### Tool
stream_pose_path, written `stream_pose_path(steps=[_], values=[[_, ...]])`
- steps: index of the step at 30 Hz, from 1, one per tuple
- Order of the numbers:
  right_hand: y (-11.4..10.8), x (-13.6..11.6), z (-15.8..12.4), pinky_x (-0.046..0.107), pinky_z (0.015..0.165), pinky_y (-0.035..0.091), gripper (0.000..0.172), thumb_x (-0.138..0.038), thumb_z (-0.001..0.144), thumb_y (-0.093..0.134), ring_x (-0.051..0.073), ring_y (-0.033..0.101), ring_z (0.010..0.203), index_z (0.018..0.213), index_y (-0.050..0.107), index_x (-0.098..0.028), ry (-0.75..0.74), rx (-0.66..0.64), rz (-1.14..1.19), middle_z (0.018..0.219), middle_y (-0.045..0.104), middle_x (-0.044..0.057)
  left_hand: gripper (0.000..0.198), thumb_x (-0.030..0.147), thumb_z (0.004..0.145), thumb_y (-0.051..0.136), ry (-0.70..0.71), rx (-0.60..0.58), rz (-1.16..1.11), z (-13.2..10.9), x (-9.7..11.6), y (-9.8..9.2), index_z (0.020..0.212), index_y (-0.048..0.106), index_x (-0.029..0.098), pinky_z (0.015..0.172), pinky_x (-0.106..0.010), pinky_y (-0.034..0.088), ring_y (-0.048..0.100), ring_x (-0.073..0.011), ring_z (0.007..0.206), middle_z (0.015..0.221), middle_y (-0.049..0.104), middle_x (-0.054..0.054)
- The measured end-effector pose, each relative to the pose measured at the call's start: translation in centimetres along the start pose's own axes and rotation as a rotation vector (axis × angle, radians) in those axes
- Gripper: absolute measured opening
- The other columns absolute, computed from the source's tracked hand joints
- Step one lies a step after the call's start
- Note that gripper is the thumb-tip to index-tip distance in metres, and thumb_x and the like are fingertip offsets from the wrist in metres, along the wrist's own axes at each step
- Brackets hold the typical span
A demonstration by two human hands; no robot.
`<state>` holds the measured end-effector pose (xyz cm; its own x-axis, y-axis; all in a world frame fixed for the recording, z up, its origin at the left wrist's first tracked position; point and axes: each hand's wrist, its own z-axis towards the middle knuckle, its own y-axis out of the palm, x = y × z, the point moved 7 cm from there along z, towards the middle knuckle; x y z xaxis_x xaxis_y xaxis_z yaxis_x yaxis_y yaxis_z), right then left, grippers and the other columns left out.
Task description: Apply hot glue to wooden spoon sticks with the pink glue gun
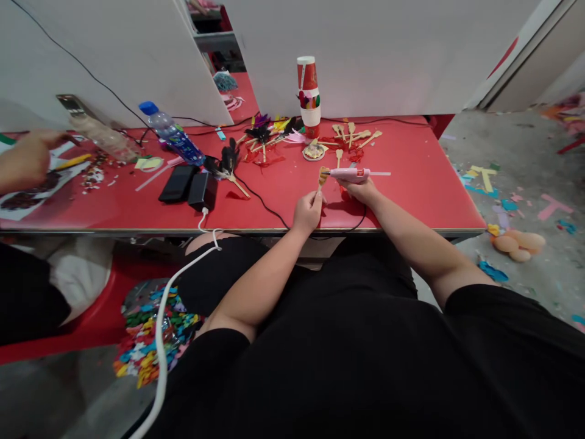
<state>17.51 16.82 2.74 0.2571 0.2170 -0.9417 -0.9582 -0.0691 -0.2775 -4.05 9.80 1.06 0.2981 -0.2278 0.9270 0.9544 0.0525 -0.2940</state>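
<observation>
My left hand (309,212) is closed on the handle of a small wooden spoon (322,177), its head pointing up. In my right hand (363,190) is a pink hot glue gun (351,175), and its nozzle is at the spoon's head; whether it touches I cannot tell. Another wooden spoon (339,157) lies just beyond the glue gun. Something red sits by my right fingers, partly hidden. Beyond the spoon I hold stands a small round dish (315,151) with crumpled yellowish material on it.
Several wooden spoons (351,133) lie near stacked paper cups (309,91). Feathered sticks (262,143), a water bottle (171,132) and a black box (202,191) are left of me. A co-worker's hand (27,160) reaches in at far left. A white cable (161,329) crosses beside my leg.
</observation>
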Motion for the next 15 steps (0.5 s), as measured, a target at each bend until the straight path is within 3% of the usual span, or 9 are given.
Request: stream_pose_path(steps=[3,9,12,15], values=[[-0.2,-0.1,-0.3,0.053,0.113,0.074,0.031,-0.052,0.09,0.098,0.04,0.088,0.121,0.1,0.09,-0.024,-0.01,0.001,-0.023,0.099,0.09,0.009,0.05,0.053,0.119,0.055,0.045,0.012,-0.005,-0.1,0.3,-0.1,0.081,0.068,0.024,0.071,-0.034,0.048,0.064,-0.0179,0.066,0.071,0.067,-0.001],[0.5,-0.9,-0.6,0.052,0.125,0.068,0.035,-0.057,0.091,0.096,0.039,0.087,0.13,0.105,0.094,-0.025,-0.075,-0.102,0.014,0.112,0.094,0.011,0.054,0.059,0.12,0.053,0.035,0.044,-0.012,-0.3,0.3,-0.3,0.079,0.063,0.025,0.074,-0.035,0.047,0.061,-0.0187,0.068,0.068,0.061,0.0],[0.6,-1.2,-0.7,0.052,0.124,0.069,0.037,-0.059,0.092,0.096,0.035,0.087,0.128,0.112,0.095,-0.029,-0.082,-0.135,0.009,0.117,0.094,0.01,0.051,0.055,0.12,0.052,0.055,0.047,-0.007,-0.4,0.5,-0.4,0.079,0.061,0.025,0.074,-0.035,0.046,0.061,-0.0189,0.069,0.07,0.062,-0.001],[0.5,-1.1,-0.8,0.052,0.113,0.074,0.032,-0.054,0.093,0.096,0.035,0.086,0.122,0.116,0.095,-0.031,-0.033,-0.139,-0.006,0.113,0.093,0.009,0.049,0.051,0.12,0.052,0.06,0.043,0.014,-0.6,0.7,-0.4,0.079,0.061,0.025,0.074,-0.035,0.047,0.062,-0.0193,0.07,0.071,0.064,-0.002]])
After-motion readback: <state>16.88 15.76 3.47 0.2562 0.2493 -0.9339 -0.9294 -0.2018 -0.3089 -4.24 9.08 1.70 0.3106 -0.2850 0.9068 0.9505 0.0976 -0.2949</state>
